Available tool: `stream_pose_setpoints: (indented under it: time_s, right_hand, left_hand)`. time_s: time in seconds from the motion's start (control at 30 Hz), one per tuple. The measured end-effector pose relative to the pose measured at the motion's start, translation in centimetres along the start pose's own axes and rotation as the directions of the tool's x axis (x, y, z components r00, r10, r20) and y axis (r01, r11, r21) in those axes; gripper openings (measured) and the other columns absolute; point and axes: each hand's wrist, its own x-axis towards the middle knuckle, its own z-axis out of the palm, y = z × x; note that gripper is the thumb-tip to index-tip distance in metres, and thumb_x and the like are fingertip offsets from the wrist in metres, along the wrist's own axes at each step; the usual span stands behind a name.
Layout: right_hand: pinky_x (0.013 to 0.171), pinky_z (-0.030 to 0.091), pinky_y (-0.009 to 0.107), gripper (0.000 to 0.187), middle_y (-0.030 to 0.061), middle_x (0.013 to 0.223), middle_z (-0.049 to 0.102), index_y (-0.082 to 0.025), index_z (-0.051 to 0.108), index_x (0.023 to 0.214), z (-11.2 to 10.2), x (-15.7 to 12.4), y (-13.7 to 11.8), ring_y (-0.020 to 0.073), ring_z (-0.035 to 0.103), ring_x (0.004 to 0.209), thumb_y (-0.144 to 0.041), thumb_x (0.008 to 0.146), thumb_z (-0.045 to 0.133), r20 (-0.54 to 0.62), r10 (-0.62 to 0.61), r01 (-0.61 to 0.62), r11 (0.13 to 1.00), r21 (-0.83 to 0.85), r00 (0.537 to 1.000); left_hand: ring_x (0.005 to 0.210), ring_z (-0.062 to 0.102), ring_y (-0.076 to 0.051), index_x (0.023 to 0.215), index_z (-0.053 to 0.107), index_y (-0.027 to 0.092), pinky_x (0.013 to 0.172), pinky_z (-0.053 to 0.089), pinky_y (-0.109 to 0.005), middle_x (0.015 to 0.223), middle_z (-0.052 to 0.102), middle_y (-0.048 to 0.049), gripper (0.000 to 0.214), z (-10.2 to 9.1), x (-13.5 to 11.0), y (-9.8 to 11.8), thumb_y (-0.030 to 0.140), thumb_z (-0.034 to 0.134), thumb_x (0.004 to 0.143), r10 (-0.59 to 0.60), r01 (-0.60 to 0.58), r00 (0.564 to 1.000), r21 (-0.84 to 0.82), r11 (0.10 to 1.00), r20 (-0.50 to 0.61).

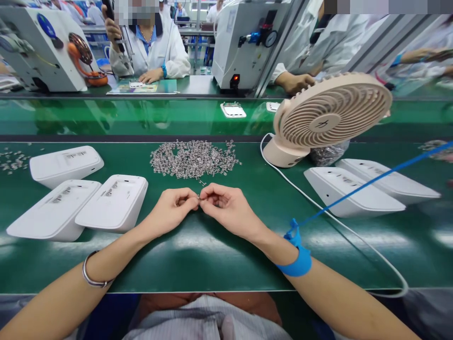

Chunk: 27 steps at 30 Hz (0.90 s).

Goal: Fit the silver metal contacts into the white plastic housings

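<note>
As my left hand [177, 204] and right hand [228, 208] pinch tiny metal piece [198, 197] together, pile of small parts [194, 159] lies near far edge of table [212, 269].

Bright light leaves pale glare on the green table [212, 267]; upper right blurs.

Your left forearm [120, 252] and right forearm [339, 293] angle inward from either side, with your left hand [171, 208] and right hand [233, 210] practically tip to tip out front. Both are doing a thumb-and-index pinch (other fingers [221, 201] just kinda curled in), wrists [146, 232] fairly straight.
</note>
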Motion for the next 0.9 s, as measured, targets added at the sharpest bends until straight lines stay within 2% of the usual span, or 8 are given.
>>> stream_pose_setpoints:
  time_s: [0.17,0.3,0.4,0.5,0.6,0.7,0.77,0.9]
  right_hand:
    - [0.06,0.041,0.026,0.004,0.0007,0.071,0.055,-0.02,0.057,0.07,0.1,-0.3,0.1,0.0111,0.048,0.063,-0.02,0.074,0.053,-0.046,-0.102,0.094,0.985,-0.147,0.994]
    - [0.059,0.04,0.027,0.004,0.0003,0.069,0.054,-0.021,0.057,0.073,0.1,-0.4,0.0,0.0116,0.048,0.062,-0.022,0.075,0.053,-0.059,-0.094,0.084,0.985,-0.154,0.994]
    - [0.058,0.039,0.027,0.006,-0.0009,0.066,0.054,-0.02,0.057,0.076,0.1,-0.3,-0.1,0.0112,0.048,0.06,-0.024,0.075,0.053,-0.078,-0.022,0.015,0.995,-0.094,0.997]
    - [0.058,0.039,0.026,0.007,-0.0017,0.061,0.056,-0.019,0.057,0.077,-0.1,-0.2,-0.5,0.0108,0.05,0.059,-0.024,0.073,0.054,-0.073,0.08,-0.077,0.996,0.05,0.994]
    - [0.055,0.038,0.024,0.008,-0.0028,0.055,0.056,-0.018,0.056,0.075,-0.5,0.1,-1.2,0.0086,0.048,0.054,-0.024,0.07,0.057,-0.014,0.215,-0.205,0.947,0.247,0.977]
    - [0.051,0.035,0.022,0.012,-0.0031,0.053,0.057,-0.016,0.056,0.073,-0.8,0.3,-1.7,0.0064,0.045,0.05,-0.022,0.064,0.062,0.064,0.338,-0.337,0.87,0.361,0.939]
    - [0.051,0.034,0.022,0.017,-0.0034,0.053,0.057,-0.016,0.057,0.073,-0.8,0.3,-1.7,0.0065,0.046,0.05,-0.021,0.06,0.065,0.087,0.368,-0.372,0.845,0.384,0.926]
    - [0.051,0.034,0.023,0.019,-0.0043,0.051,0.055,-0.016,0.057,0.07,-0.6,0.3,-1.5,0.0075,0.047,0.052,-0.022,0.056,0.07,0.102,0.35,-0.361,0.846,0.392,0.931]
  left_hand:
    - [0.061,0.053,-0.012,0.072,0.06,0.016,0.059,0.043,-0.024,0.066,0.06,0.0005,0.021,0.0,0.3,-0.4,0.033,0.049,0.079,-0.08,0.082,0.997,-0.097,0.992,0.023]
    - [0.06,0.049,-0.011,0.075,0.06,0.016,0.058,0.039,-0.024,0.068,0.059,0.0009,0.021,0.1,0.2,-0.5,0.035,0.051,0.079,-0.096,0.094,0.995,-0.085,0.992,-0.026]
    - [0.055,0.042,-0.009,0.075,0.061,0.017,0.053,0.033,-0.022,0.063,0.054,0.0033,0.019,0.1,-0.1,-0.4,0.033,0.052,0.08,-0.072,0.07,0.995,-0.024,0.997,-0.063]
    - [0.052,0.037,-0.008,0.075,0.062,0.018,0.05,0.029,-0.022,0.06,0.052,0.0045,0.02,0.1,-0.1,-0.2,0.032,0.05,0.082,-0.02,0.022,0.998,0.032,0.999,-0.06]
    - [0.058,0.045,-0.009,0.076,0.062,0.017,0.055,0.034,-0.023,0.066,0.057,0.0025,0.02,0.0,0.0,-0.2,0.032,0.05,0.082,-0.009,0.008,1.0,-0.044,0.999,-0.027]
    - [0.065,0.051,-0.012,0.075,0.061,0.017,0.061,0.039,-0.024,0.07,0.059,0.0007,0.021,-0.1,0.1,-0.2,0.034,0.051,0.082,-0.014,0.014,1.0,-0.158,0.987,0.005]
    - [0.066,0.052,-0.012,0.075,0.061,0.017,0.061,0.041,-0.025,0.07,0.059,0.0003,0.021,-0.1,0.1,-0.2,0.035,0.052,0.081,-0.021,0.023,1.0,-0.197,0.98,0.011]
    - [0.062,0.051,-0.012,0.073,0.06,0.017,0.058,0.04,-0.025,0.067,0.059,0.0003,0.023,0.0,0.0,-0.2,0.039,0.057,0.078,-0.038,0.039,0.999,-0.17,0.985,0.008]
